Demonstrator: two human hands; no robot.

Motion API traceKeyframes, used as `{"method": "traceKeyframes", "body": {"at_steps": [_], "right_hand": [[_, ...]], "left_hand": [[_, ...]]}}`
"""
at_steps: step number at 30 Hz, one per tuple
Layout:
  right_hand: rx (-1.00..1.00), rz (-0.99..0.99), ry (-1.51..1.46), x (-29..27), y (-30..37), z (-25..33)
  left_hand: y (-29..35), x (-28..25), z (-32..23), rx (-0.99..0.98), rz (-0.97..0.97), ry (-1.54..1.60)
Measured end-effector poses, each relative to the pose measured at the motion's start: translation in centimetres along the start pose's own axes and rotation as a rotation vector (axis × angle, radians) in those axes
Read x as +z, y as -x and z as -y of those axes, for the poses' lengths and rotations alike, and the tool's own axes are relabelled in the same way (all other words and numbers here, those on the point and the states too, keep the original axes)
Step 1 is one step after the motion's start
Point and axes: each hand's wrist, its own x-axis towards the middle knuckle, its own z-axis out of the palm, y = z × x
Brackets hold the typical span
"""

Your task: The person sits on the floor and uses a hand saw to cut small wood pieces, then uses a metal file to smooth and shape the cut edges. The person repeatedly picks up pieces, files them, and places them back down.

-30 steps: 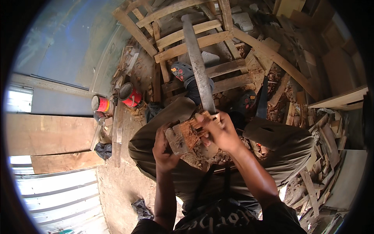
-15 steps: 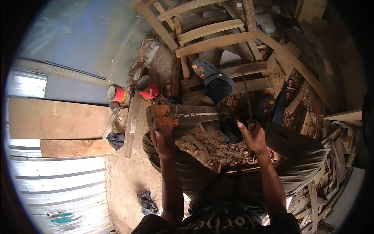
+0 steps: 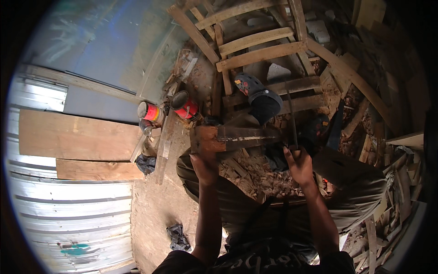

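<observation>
A thick wooden block (image 3: 211,139) with a reddish-brown end lies crosswise between my knees. My left hand (image 3: 205,170) is closed on its near left end, some fingers hidden. To the right of the block, my right hand (image 3: 299,166) grips the handle of a long, narrow dark metal tool (image 3: 292,119). That tool points away from me, close to the block's darker right end; whether they touch is too dim to tell. Its exact kind is unclear.
Beyond my feet in dark clogs (image 3: 250,85) stands a slatted wooden frame (image 3: 260,55). Two red cans (image 3: 185,106) sit at the left. Wood shavings (image 3: 248,176) cover the ground between my legs. Offcuts (image 3: 397,192) pile up at the right. Planks (image 3: 82,134) lean on the left wall.
My view has shifted a little, so everything sits further right. The block and my left hand have moved slightly right, closer to my right hand and the tool. Both grips stay the same.
</observation>
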Motion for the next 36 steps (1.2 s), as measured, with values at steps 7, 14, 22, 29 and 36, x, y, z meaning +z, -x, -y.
{"method": "traceKeyframes", "body": {"at_steps": [7, 14, 22, 29, 36], "right_hand": [[-0.005, -0.032, -0.185, 0.2, 0.6, 3.2], [-0.171, 0.236, -0.398, -2.7, 5.8, 10.5], [-0.262, 0.3, -0.358, -4.3, 6.1, 13.7], [-0.231, 0.201, -0.332, -3.9, 5.6, 12.3], [-0.176, 0.221, -0.405, -2.7, 6.0, 10.2]], "left_hand": [[1.0, 4.3, -1.5, -0.039, 0.056, -0.106], [-0.2, 9.1, -2.9, -0.092, 0.111, -0.125], [-0.9, 12.8, -2.7, -0.02, 0.144, -0.155], [-0.8, 11.8, -3.5, -0.041, 0.163, -0.055], [-2.7, 8.8, -1.0, 0.032, 0.084, 0.178]]}}
